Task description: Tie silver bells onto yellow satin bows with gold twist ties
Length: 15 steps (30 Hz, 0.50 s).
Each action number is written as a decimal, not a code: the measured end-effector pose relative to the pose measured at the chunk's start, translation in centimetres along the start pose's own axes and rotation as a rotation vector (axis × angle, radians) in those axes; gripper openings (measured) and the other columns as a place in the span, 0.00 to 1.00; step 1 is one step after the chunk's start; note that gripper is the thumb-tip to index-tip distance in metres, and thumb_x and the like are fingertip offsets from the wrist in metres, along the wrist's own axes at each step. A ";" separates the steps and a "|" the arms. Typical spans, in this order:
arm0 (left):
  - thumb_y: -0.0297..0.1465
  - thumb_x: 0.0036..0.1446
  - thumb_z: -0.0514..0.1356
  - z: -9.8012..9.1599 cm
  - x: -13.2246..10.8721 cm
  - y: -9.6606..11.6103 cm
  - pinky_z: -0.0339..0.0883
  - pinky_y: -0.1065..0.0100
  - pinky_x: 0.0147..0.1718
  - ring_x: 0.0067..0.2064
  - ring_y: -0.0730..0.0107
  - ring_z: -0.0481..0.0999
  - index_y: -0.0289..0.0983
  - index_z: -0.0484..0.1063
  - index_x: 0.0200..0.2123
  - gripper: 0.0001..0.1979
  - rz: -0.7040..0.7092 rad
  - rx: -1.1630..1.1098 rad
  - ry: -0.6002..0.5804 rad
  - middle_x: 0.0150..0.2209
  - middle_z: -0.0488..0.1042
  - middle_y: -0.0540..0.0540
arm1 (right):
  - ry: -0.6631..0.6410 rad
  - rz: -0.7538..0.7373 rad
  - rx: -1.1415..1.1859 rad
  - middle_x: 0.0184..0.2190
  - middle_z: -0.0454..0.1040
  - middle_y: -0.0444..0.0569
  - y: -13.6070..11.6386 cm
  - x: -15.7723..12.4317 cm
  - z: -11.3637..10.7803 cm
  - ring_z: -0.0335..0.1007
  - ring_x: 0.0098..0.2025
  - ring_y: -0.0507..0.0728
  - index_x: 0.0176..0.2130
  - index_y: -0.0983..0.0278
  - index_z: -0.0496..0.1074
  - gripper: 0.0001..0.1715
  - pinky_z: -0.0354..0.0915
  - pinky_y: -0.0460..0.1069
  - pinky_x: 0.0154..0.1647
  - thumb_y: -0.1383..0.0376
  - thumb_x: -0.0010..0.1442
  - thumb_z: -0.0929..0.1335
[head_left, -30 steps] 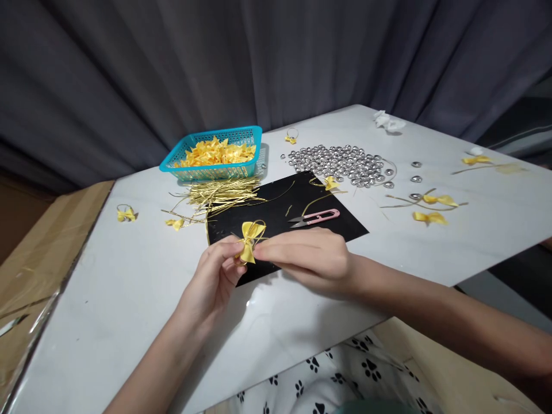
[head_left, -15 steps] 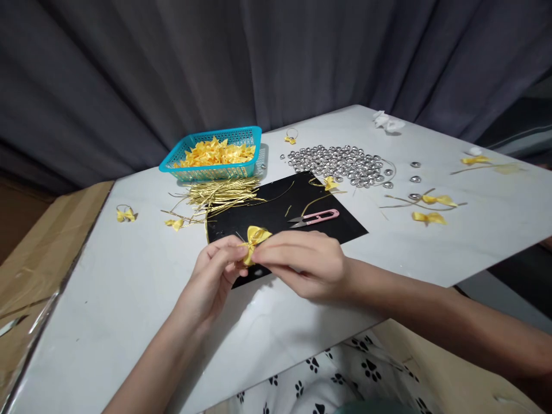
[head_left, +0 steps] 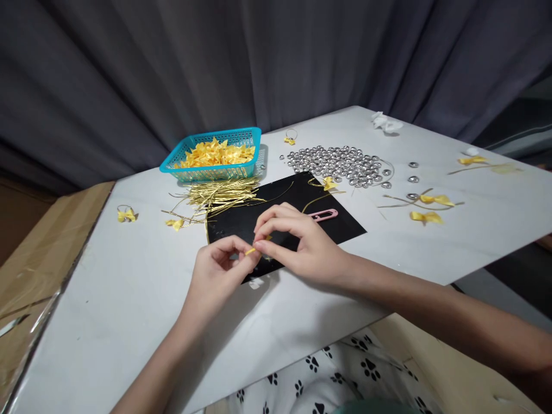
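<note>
A yellow ribbon bow point(head_left: 250, 251) is pinched between my two hands above the front of a black sheet point(head_left: 276, 198); only slivers of it show past the fingers. My left hand point(head_left: 222, 261) grips it with thumb and forefinger from the left. From the right, my right hand point(head_left: 297, 238) closes thumb and fingertips on the same bow. Pink-handled thread snips point(head_left: 325, 215) lie on the sheet just behind my right hand, which covers their blades. Whether a wire is in the fingers too, I cannot make out.
A turquoise basket point(head_left: 163, 168) of yellow bows stands at the back left. In front of it lies a bundle of gold wire ties point(head_left: 224, 194). Silver domed beads point(head_left: 340, 164) spread across the back middle. Loose bows point(head_left: 426, 217) and wires are at right; white scraps point(head_left: 386, 123) lie behind.
The bow has turned in my fingers and is now mostly hidden. My right hand has risen and arched its fingers, covering the snips' blades.
</note>
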<state>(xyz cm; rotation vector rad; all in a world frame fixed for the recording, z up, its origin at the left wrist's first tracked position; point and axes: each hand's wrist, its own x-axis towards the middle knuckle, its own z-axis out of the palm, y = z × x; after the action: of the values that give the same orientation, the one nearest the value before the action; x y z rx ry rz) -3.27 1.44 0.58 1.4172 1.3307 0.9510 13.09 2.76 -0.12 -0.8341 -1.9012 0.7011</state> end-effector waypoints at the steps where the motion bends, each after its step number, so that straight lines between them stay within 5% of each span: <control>1: 0.32 0.43 0.64 0.1 0.0 0.1 0.59 0.75 0.21 0.21 0.77 0.63 0.34 0.71 0.19 0.08 0.003 0.015 0.002 0.18 0.67 0.52 | -0.004 -0.018 0.000 0.34 0.70 0.48 0.0 -0.1 0.1 0.64 0.41 0.53 0.28 0.64 0.69 0.06 0.61 0.51 0.45 0.71 0.58 0.66; 6: 0.33 0.44 0.63 0.6 -0.2 0.1 0.57 0.75 0.20 0.21 0.77 0.62 0.35 0.69 0.18 0.09 0.028 0.042 0.001 0.17 0.64 0.53 | 0.102 -0.048 0.052 0.35 0.69 0.49 -0.4 -0.5 0.7 0.63 0.41 0.54 0.29 0.64 0.65 0.07 0.61 0.52 0.45 0.74 0.57 0.63; 15: 0.29 0.42 0.62 1.6 0.5 -1.6 0.55 0.75 0.19 0.20 0.77 0.59 0.35 0.68 0.18 0.07 -0.032 0.064 -0.019 0.17 0.63 0.53 | 0.197 0.168 0.417 0.37 0.65 0.48 -0.7 -0.1 0.3 0.66 0.43 0.52 0.31 0.65 0.66 0.04 0.64 0.48 0.47 0.71 0.58 0.64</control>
<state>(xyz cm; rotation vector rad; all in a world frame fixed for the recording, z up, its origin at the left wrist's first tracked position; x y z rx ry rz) -2.09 1.64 -1.37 1.4459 1.3766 0.8783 12.69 2.26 0.26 -0.7661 -1.4511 1.0356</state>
